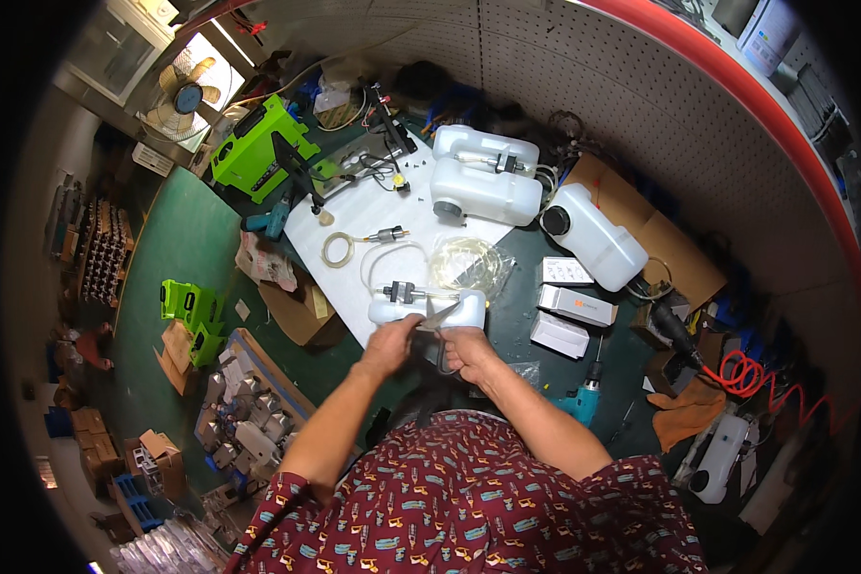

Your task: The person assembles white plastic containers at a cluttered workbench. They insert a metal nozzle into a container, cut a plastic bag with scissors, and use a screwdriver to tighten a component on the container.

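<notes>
On the near side of the table [520,320], a white tank [470,307] lay just beyond both hands, a metal fitting [402,292] apparently already resting along it. The right hand [466,350] had its fingers around scissors [440,318]; the left hand's [390,346] fingers were bunched narrow, their hold unclear. Farther off, a similar fitting with coiled tube [338,250] lay loose, seemingly unmounted.

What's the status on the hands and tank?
Right hand on scissors. Left hand beside them. White tank lying just beyond. Coiled tubing close behind tank.
</notes>
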Motion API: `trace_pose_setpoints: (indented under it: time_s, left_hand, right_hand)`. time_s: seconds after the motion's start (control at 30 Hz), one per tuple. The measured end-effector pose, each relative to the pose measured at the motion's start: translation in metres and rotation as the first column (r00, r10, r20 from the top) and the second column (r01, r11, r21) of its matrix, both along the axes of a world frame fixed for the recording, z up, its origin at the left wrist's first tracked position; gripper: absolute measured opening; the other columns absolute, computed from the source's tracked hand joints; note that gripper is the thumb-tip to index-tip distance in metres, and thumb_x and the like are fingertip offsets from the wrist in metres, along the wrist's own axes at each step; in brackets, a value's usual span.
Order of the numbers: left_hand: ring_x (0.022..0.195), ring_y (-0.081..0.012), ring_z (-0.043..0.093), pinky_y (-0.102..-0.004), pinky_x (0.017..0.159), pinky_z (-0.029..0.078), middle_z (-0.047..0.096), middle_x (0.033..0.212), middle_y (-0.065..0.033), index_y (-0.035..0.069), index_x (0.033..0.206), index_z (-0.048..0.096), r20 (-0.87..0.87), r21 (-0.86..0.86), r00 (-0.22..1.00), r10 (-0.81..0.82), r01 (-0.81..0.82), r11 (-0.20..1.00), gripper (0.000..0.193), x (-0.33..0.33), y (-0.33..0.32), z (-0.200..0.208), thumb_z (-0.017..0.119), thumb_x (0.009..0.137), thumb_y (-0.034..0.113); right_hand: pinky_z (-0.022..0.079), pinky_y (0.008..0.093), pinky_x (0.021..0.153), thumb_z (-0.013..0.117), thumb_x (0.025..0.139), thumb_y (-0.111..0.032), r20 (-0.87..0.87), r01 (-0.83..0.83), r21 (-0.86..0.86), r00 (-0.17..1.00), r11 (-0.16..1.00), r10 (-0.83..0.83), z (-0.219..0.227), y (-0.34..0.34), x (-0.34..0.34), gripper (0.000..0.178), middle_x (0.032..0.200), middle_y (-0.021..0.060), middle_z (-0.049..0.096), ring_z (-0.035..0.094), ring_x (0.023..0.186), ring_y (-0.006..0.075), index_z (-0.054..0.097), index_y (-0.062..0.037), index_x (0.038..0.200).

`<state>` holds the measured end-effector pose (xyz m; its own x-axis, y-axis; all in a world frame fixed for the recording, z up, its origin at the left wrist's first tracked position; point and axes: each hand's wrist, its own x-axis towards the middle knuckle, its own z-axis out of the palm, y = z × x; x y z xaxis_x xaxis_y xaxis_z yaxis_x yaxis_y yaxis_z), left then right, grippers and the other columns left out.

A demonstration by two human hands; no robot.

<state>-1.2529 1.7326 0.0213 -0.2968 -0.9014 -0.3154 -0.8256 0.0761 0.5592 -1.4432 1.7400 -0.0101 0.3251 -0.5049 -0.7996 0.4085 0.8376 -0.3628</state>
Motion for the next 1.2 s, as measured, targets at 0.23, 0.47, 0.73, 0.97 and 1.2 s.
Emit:
trace_pose_setpoints:
  time_s: [0.23, 0.47, 0.73, 0.97, 1.2]
  left_hand:
    - [0.085, -0.0371, 0.071, -0.0467, 0.078, 0.056, 0.072, 0.093, -0.0223, 0.008, 0.143, 0.054, -0.166, -0.105, 0.97, 0.18, -0.199, 0.974, 0.04, -0.007, 0.004, -0.001, 0.055, 0.103, 0.009]
    - [0.094, -0.024, 0.069, -0.0404, 0.086, 0.057, 0.073, 0.111, -0.015, 0.004, 0.142, 0.058, -0.511, 0.136, 0.583, 0.632, -0.671, 0.729, 0.038, 0.033, 0.037, -0.007, 0.047, 0.109, 0.021]
    - [0.115, -0.0441, 0.067, -0.0473, 0.105, 0.05, 0.07, 0.123, -0.0285, -0.001, 0.145, 0.053, -0.154, 0.04, 0.655, 0.739, -0.744, 0.667, 0.054, 0.139, -0.041, -0.107, 0.056, 0.104, 0.034]
    - [0.111, -0.0489, 0.067, -0.0552, 0.097, 0.053, 0.067, 0.113, -0.0367, -0.005, 0.155, 0.037, 0.039, 0.135, 0.993, 0.109, -0.113, 0.984, 0.062, 0.152, -0.108, -0.114, 0.052, 0.095, -0.002]
    - [0.112, -0.04, 0.066, -0.049, 0.097, 0.052, 0.071, 0.118, -0.0206, 0.001, 0.121, 0.07, -0.187, -0.331, 0.982, 0.016, -0.078, 0.94, 0.033, 0.157, -0.115, -0.044, 0.072, 0.09, 0.01]
  right_hand:
    - [0.034, 0.0265, 0.049, 0.057, 0.109, -0.019, 0.073, 0.098, -0.118, 0.993, 0.988, -0.09, 0.015, -0.002, 0.011, 0.015, 0.073, -0.0039, 0.045, 0.039, 0.057, 0.0077, 0.063, -0.0063, 0.103]
    - [0.053, 0.035, 0.076, 0.06, 0.106, -0.027, -0.333, -0.263, -0.803, 0.942, 0.536, -0.037, 0.02, 0.015, 0.06, 0.038, 0.095, 0.0117, 0.066, 0.064, 0.081, 0.0224, 0.066, 0.0004, 0.132]
    - [0.043, 0.0484, 0.099, 0.08, 0.085, -0.023, -0.856, -0.757, -0.498, 0.353, 0.423, -0.377, 0.001, -0.024, 0.067, 0.051, 0.114, 0.017, 0.065, 0.059, 0.111, 0.0371, 0.065, -0.0014, 0.129]
    - [0.031, 0.0531, 0.108, 0.091, 0.073, -0.039, -0.918, -0.718, -0.283, 0.012, 0.636, -0.396, -0.003, -0.035, 0.117, 0.067, 0.109, 0.0131, 0.066, 0.057, 0.112, 0.032, 0.067, -0.0001, 0.122]
    - [0.031, 0.0537, 0.106, 0.089, 0.075, -0.038, -0.936, -0.621, -0.224, -0.077, 0.751, -0.343, -0.004, -0.045, 0.137, 0.058, 0.102, 0.0154, 0.071, 0.061, 0.106, 0.0329, 0.07, 0.0012, 0.113]
